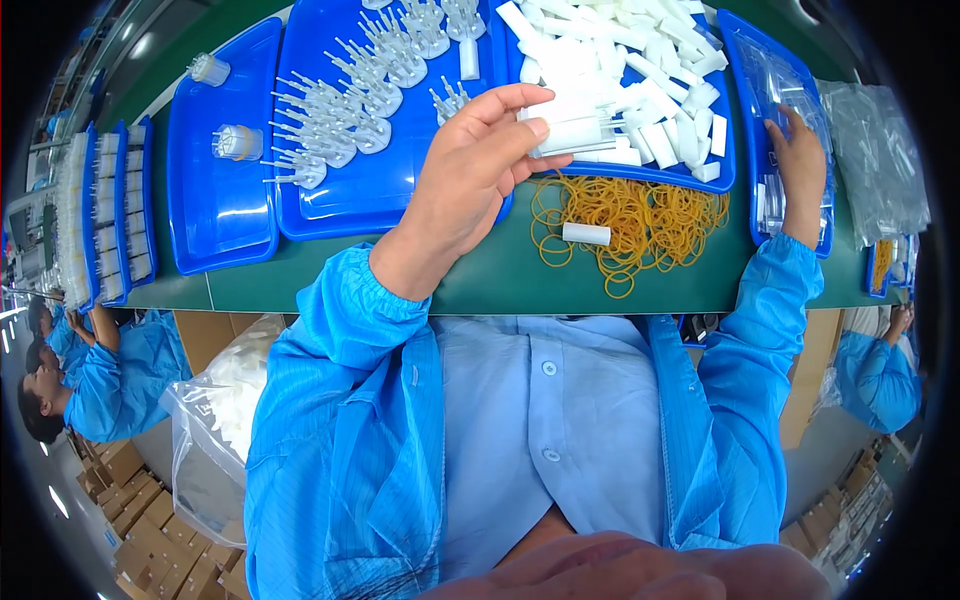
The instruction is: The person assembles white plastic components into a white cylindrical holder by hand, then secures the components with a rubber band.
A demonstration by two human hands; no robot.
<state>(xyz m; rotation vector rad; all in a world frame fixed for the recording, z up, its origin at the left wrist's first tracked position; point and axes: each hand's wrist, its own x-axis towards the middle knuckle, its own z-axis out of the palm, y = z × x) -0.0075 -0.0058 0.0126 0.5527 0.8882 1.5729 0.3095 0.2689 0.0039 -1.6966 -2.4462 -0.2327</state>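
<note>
My left hand (478, 155) is raised in front of the heap of white pieces. Its thumb and fingers are closed on a white foam cylinder (570, 133) with thin clear tubes lying along it. My right hand (802, 165) reaches into the narrow blue tray (765, 45) at the right, among clear plastic tubes (770, 200). The thumb and forefinger there stand apart, and I see nothing between them. White foam pieces (660, 140) fill the blue tray beyond my left hand. A single white foam cylinder (587, 234) rests on a pile of yellow rubber bands (640, 220).
A blue tray (345, 205) holds grey-white pronged stands (370, 90). Left of it, another blue tray (215, 190) carries two banded bundles (238, 142). Clear plastic bags (875, 160) lie at the far right. Stacked trays (105, 215) stand at the far left, near co-workers in blue.
</note>
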